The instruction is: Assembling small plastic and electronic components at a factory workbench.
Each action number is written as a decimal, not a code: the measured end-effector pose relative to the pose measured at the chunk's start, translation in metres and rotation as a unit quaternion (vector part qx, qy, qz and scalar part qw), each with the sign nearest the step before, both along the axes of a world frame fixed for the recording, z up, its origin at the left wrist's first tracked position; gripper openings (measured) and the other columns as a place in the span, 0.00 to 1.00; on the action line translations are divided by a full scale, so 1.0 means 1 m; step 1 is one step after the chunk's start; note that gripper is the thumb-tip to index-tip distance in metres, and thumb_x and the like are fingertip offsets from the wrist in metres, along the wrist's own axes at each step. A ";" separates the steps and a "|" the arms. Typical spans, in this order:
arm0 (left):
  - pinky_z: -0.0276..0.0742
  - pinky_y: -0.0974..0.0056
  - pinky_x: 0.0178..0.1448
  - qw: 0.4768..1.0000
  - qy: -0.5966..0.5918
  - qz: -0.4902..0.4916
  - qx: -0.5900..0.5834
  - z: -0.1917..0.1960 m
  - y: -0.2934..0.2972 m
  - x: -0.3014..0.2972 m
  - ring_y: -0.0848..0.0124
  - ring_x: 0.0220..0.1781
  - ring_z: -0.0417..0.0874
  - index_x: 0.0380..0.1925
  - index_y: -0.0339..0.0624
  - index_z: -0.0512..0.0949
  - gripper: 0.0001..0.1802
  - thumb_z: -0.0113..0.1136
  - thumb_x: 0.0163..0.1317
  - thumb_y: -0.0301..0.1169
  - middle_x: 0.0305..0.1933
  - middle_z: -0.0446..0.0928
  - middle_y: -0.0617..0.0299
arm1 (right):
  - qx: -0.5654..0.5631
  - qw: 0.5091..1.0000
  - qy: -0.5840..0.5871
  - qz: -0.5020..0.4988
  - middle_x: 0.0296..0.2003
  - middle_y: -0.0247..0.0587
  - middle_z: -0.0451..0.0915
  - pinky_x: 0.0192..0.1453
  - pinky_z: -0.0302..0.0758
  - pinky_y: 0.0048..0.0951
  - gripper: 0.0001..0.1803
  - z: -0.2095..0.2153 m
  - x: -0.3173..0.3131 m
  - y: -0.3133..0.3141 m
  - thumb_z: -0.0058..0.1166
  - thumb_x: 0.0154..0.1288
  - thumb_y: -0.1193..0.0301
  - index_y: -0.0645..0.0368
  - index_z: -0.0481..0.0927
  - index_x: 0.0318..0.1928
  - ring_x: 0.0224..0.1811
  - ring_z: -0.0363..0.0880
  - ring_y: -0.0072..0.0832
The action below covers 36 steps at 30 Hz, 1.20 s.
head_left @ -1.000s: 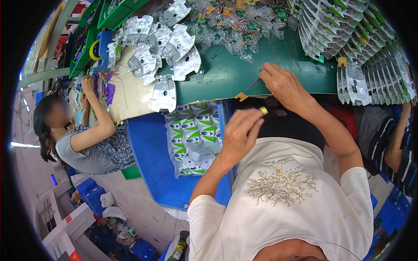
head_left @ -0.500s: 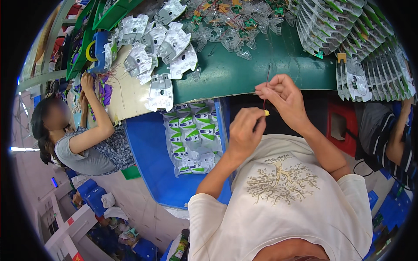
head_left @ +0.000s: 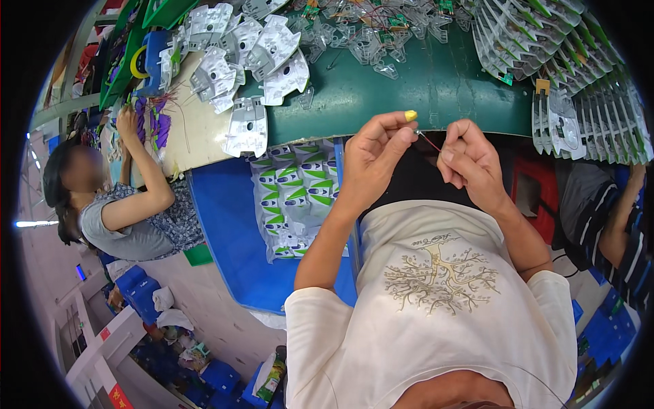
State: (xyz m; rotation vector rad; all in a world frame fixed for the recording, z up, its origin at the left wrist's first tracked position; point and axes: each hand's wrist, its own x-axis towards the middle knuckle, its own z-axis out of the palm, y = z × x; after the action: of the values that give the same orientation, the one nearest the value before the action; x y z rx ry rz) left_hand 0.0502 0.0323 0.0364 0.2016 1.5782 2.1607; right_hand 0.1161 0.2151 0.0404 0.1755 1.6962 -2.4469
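A thin dark red wire (head_left: 428,141) runs in the air between my hands, just off the front edge of the green table. My left hand (head_left: 373,158) pinches one end between thumb and a finger; a small metallic tip shows there. Yellow tape or a finger cover (head_left: 411,115) wraps one of its fingertips, which sticks out above the pinch. My right hand (head_left: 475,162) is closed on the wire's other part, its fingers curled. How much wire lies within the right fingers is hidden.
On the green table (head_left: 381,102) lie silver plastic housings (head_left: 246,127), clear plastic parts with wires (head_left: 368,41), and stacked silver-green shells (head_left: 610,123) at right. A blue bin (head_left: 235,252) holds wrapped white-green pieces (head_left: 296,180). Another person (head_left: 129,218) works at left; another person's arm (head_left: 621,218) shows at right.
My left hand has risen and turned, now pinching the wire end. My right hand has come down and slightly right. The wire has gone from upright to slanting between both hands.
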 end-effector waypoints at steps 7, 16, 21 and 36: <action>0.80 0.72 0.50 0.999 0.011 0.038 0.010 -0.005 0.006 0.003 0.76 0.42 0.84 0.41 0.30 0.82 0.06 0.65 0.63 0.18 0.43 0.84 0.57 | 0.150 0.988 -0.007 -0.023 0.29 0.34 0.80 0.29 0.71 0.16 0.08 0.002 -0.004 -0.005 0.54 0.71 0.75 0.65 0.77 0.47 0.26 0.76 0.14; 0.81 0.73 0.46 0.995 0.033 0.088 -0.033 -0.018 0.011 0.012 0.78 0.39 0.83 0.45 0.31 0.79 0.13 0.67 0.60 0.16 0.38 0.84 0.59 | 0.246 0.965 0.055 -0.066 0.28 0.29 0.79 0.30 0.70 0.15 0.03 -0.007 -0.016 -0.013 0.59 0.64 0.81 0.65 0.80 0.38 0.29 0.74 0.10; 0.79 0.74 0.43 0.987 0.115 0.069 -0.093 -0.022 0.002 0.011 0.78 0.38 0.82 0.44 0.31 0.81 0.13 0.68 0.59 0.18 0.38 0.83 0.60 | 0.314 0.940 0.130 -0.044 0.29 0.30 0.79 0.24 0.60 0.18 0.03 0.005 -0.022 -0.012 0.61 0.60 0.82 0.65 0.82 0.35 0.23 0.66 0.11; 0.78 0.68 0.40 0.969 0.185 0.005 -0.166 0.016 -0.029 -0.079 0.75 0.36 0.82 0.54 0.38 0.77 0.22 0.69 0.60 0.27 0.37 0.82 0.63 | 0.131 0.990 0.055 0.004 0.32 0.24 0.76 0.34 0.69 0.14 0.02 0.001 -0.056 0.004 0.57 0.69 0.78 0.62 0.78 0.40 0.31 0.71 0.09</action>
State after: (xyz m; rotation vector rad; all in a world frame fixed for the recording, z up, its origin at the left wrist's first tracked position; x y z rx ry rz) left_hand -0.0288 0.0030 0.0525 0.5125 2.1234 1.9024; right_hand 0.0601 0.2189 0.0418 0.0646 2.0583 -2.2588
